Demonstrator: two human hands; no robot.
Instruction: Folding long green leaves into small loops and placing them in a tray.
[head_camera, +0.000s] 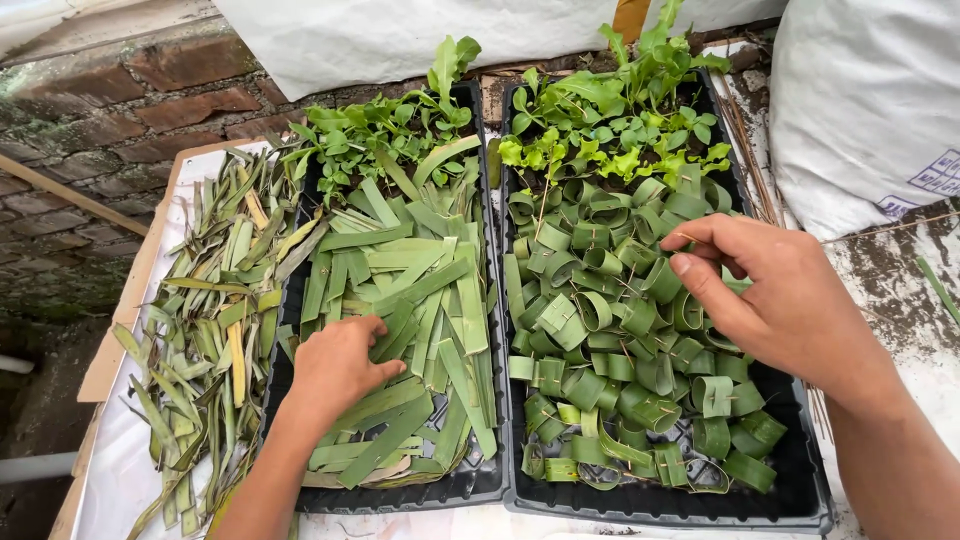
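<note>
Two black trays lie side by side. The left tray (470, 485) holds flat cut green leaf strips (420, 280); my left hand (335, 365) rests on that pile, fingers curled over the strips. The right tray (790, 500) is filled with several leaf strips rolled into small rings (600, 350). My right hand (775, 290) hovers over the rings, thumb and fingertips pinched together at the rings; I cannot tell if it holds one. Small green seedlings (600, 120) grow at the far end of both trays.
A heap of dried and trimmed leaf scraps (210, 320) lies on a white sheet left of the trays. White sacks (870, 100) stand at the back and right. Brick paving (120, 100) lies at the far left.
</note>
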